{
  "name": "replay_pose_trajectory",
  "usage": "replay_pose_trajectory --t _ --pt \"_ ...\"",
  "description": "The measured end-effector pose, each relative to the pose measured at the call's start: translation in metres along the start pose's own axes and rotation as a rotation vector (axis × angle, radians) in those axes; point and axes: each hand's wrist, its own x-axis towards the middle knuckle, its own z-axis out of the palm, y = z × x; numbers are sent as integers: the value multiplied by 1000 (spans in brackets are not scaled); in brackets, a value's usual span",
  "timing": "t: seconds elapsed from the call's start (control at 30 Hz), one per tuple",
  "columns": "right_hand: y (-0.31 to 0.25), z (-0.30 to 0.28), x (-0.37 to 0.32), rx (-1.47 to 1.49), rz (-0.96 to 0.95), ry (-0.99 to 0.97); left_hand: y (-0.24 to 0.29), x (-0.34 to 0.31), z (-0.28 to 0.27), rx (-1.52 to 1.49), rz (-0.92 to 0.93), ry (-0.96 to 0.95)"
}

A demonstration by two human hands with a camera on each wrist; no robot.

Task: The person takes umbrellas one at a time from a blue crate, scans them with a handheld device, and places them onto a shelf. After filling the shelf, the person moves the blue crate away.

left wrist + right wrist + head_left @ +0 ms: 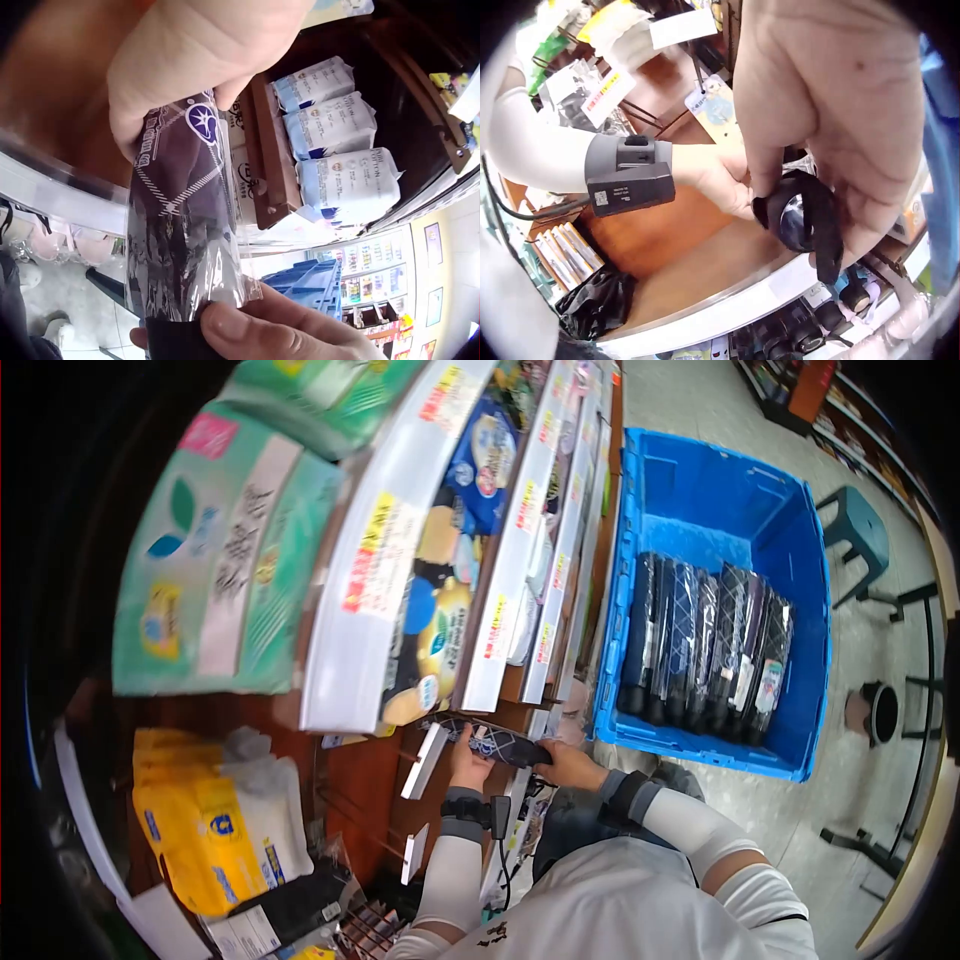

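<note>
A folding umbrella (512,746) with a dark checked pattern lies across both hands, in front of the shelves. My left hand (470,764) grips its patterned body, fingers over the clear plastic wrap in the left wrist view. At the other end my right hand (572,768) holds the black handle (796,219), whose strap loop hangs down in the right wrist view. Several similar wrapped umbrellas (700,640) stand in a row inside a blue crate (606,660) on the right.
Shelves with price-tag rails (365,575) run along the left, loaded with green packs (215,560). Yellow packs (205,825) hang at the lower left. White-and-blue cotton packs (349,180) line a shelf. A green stool (858,530) stands beyond the crate.
</note>
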Motion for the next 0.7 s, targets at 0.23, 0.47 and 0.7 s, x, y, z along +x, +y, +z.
replay_pose_trajectory --t 0.23,0.47,0.7 --pt "-10 9 12 87 111 192 15 18 9 53 47 142" --pt "-8 9 25 134 100 153 27 34 10 94 49 220" --pt "-13 17 38 166 115 220 41 42 7 31 89 178"
